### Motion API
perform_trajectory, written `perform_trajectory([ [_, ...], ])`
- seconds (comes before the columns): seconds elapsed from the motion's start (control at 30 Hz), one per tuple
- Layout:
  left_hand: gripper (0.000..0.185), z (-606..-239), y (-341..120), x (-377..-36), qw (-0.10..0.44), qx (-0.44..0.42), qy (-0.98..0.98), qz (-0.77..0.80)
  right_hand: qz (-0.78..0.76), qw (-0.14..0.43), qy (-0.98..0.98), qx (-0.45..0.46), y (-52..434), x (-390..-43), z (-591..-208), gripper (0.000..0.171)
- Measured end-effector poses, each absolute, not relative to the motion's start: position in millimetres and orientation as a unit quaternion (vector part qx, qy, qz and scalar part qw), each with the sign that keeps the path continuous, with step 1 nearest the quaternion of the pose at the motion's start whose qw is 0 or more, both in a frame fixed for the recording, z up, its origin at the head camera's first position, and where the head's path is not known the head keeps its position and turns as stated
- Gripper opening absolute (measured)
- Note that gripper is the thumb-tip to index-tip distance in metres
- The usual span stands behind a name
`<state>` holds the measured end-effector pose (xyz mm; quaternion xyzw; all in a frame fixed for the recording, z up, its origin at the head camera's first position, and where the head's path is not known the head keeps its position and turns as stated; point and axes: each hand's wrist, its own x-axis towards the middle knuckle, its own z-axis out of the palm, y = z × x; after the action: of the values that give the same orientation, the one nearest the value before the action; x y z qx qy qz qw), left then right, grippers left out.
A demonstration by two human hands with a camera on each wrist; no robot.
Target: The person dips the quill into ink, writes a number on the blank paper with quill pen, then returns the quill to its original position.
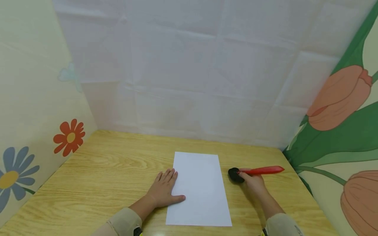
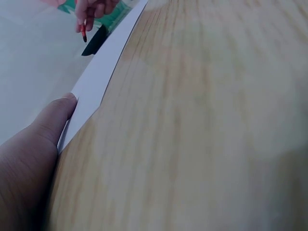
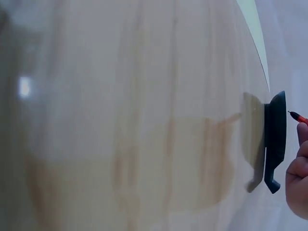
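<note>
A white sheet of paper (image 1: 202, 188) lies on the wooden table, its long sides running away from me. My left hand (image 1: 163, 190) rests flat on its left edge, fingers straight and thumb spread over the sheet. To the right of the paper sits a small black dish (image 1: 235, 177) with a short spout-like end, seen side-on in the right wrist view. My right hand (image 1: 256, 184) pinches a red paintbrush (image 1: 267, 170), its handle pointing right. The brush's dark pointed tip (image 3: 294, 115) hangs just over the dish in the right wrist view.
The wooden tabletop (image 1: 118, 170) reaches back to a creased white sheet (image 1: 192, 82) hung as a backdrop. Flower-printed panels stand at the left (image 1: 35, 98) and the right (image 1: 330, 147).
</note>
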<state>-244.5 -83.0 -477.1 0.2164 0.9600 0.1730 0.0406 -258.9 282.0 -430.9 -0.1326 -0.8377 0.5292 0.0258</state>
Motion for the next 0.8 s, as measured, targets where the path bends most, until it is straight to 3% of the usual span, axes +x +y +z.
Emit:
perform_trajectory([
  [0.8,0.108,-473,-82,-242,0.039,0.213,0.963,0.157,0.545,0.059,-0.83,-0.102,218,-280,-434,0.03],
])
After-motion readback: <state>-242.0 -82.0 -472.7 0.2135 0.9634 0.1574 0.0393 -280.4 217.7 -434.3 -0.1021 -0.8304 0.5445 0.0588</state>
